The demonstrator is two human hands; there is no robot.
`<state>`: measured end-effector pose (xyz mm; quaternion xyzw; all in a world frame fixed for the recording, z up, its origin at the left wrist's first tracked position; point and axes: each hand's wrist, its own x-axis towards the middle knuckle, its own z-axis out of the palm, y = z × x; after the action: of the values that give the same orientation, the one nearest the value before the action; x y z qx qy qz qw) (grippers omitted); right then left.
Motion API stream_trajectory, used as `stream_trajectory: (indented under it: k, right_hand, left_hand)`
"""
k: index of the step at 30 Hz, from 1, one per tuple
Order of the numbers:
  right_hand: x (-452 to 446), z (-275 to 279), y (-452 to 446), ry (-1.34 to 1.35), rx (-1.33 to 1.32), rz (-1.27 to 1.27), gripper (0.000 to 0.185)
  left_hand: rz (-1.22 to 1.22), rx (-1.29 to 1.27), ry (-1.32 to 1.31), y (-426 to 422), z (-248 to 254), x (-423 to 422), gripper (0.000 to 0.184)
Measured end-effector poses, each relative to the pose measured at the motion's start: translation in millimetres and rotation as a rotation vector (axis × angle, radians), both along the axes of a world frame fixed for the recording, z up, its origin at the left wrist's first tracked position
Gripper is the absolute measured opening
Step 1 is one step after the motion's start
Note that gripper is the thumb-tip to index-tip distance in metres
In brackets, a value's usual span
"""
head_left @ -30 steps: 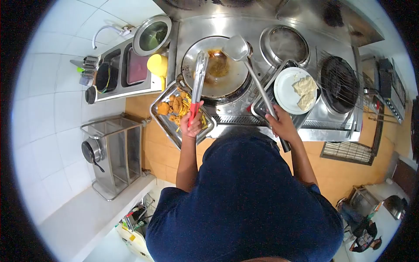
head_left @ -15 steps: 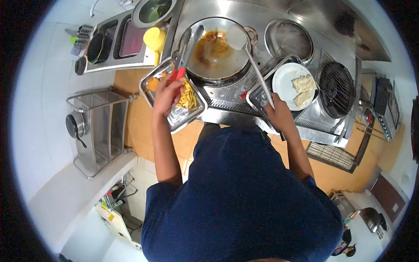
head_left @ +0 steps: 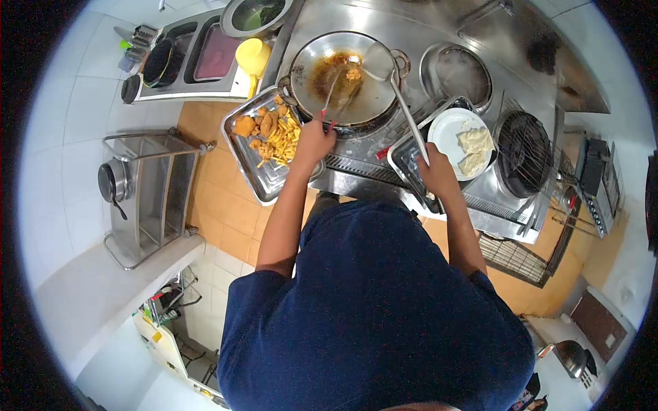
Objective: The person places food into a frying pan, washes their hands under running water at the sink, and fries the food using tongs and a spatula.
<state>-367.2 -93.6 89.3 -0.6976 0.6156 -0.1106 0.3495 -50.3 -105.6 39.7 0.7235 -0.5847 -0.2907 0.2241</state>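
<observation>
My left hand (head_left: 314, 145) is closed around red-handled metal tongs (head_left: 331, 94), which reach down into the wok (head_left: 301, 65). Close to the tong tips is a golden-brown fried piece (head_left: 354, 74) in the brown oil; whether the tips grip it I cannot tell. My right hand (head_left: 437, 172) grips the long handle of a wok spatula (head_left: 407, 115), its wide blade resting against the wok's upper right side. Beside my left forearm, a metal tray (head_left: 264, 190) holds fried pieces (head_left: 266, 123) and yellow fries (head_left: 281, 147).
A white plate (head_left: 445, 130) with pale, cream-coloured pieces stands on the right, by a dark tray (head_left: 406, 163). Beyond it is a burner with a wire grate (head_left: 524, 144). A round pan (head_left: 456, 72) sits behind. At left are a yellow dipper (head_left: 253, 56) and a steel bowl (head_left: 236, 27).
My left hand has moved from above the tray rightward, bringing the tongs into the wok. A fried piece now shows in the oil, and more fried pieces are visible in the tray.
</observation>
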Motion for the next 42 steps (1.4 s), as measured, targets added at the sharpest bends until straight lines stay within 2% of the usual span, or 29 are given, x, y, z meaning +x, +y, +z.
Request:
stream_trajectory:
  k: [2, 6, 9, 10, 11, 13, 14, 17, 18, 21, 22, 26, 29, 32, 35, 36, 37, 40, 42]
  right_hand:
    - [-0.4, 2.9, 3.5, -0.022, 0.016, 0.004, 0.025]
    - [-5.0, 4.8, 13.3, -0.058, 0.005, -0.050, 0.026]
    - [-8.6, 9.5, 16.4, -0.081, 0.072, -0.076, 0.026]
    - [-9.0, 10.3, 17.5, -0.096, 0.080, -0.091, 0.026]
    - [-9.8, 8.4, 19.0, -0.095, 0.069, -0.091, 0.026]
    - [-12.6, 3.5, 20.5, -0.091, 0.045, -0.088, 0.026]
    - [-13.1, 3.5, 20.4, -0.097, 0.053, -0.094, 0.027]
    - [-12.9, 0.2, 20.8, -0.119, 0.028, -0.093, 0.028]
    - [-12.8, -3.7, 20.8, -0.129, -0.016, -0.082, 0.027]
    - [-11.8, -8.7, 18.5, -0.153, -0.060, -0.045, 0.027]
    - [-10.6, -8.2, 17.4, -0.159, -0.061, -0.033, 0.027]
    - [-5.9, -7.4, 13.8, -0.223, 0.030, -0.050, 0.028]
    - [-1.4, -7.4, 10.0, -0.204, 0.073, -0.039, 0.030]
    - [6.1, 3.3, 4.0, -0.133, 0.154, -0.039, 0.032]
    - [7.0, -5.7, 1.3, -0.137, 0.119, -0.037, 0.031]
    - [6.8, -4.3, 1.6, -0.146, 0.121, -0.049, 0.031]
    - [5.5, -3.6, 1.6, -0.153, 0.124, -0.062, 0.031]
    - [-4.9, -23.8, 3.1, -0.140, -0.329, 0.064, 0.029]
    - [-7.8, -21.8, 3.9, -0.169, -0.176, 0.010, 0.029]
  left_hand:
    - [-0.047, 0.008, -0.041, -9.6, -21.2, 2.3, 0.051]
    - [-0.042, 0.085, -0.093, -18.3, -29.7, -7.3, 0.047]
    - [-0.021, 0.014, 0.015, -16.1, -52.9, -2.6, 0.046]
    - [-0.052, -0.263, -0.018, -14.2, -63.5, -1.3, 0.036]
    - [0.040, -0.052, 0.238, -13.6, -73.2, 4.1, 0.032]
    - [0.228, 0.379, 0.741, -11.0, -46.2, 4.7, 0.023]
    - [0.304, 0.398, 0.913, -5.4, -30.5, 1.0, 0.015]
    - [0.418, 0.529, 1.467, 3.9, -31.1, 20.7, 0.018]
    - [0.410, 0.524, 1.672, 9.2, -32.7, 27.2, 0.030]
    - [0.374, 0.450, 2.347, 25.6, -34.2, 36.2, 0.043]
    - [0.331, 0.401, 2.447, 30.2, -31.1, 36.8, 0.050]
    - [0.385, 0.317, 2.544, 44.5, -12.4, 38.9, 0.052]
    - [0.322, 0.272, 2.409, 50.3, -15.9, 44.8, 0.052]
    - [0.430, 0.341, 1.606, 48.5, -10.0, 47.2, 0.052]
    - [0.281, 0.126, 0.649, 33.4, -25.5, 28.5, 0.054]
    - [0.162, -0.004, 0.364, 26.1, -26.1, 26.6, 0.059]
    - [0.110, -0.021, 0.281, 22.8, -25.8, 25.9, 0.059]
    - [0.003, 0.000, 0.076, 10.3, 0.7, 7.3, 0.055]
    - [0.011, -0.042, -0.005, 5.5, -10.1, 2.5, 0.053]
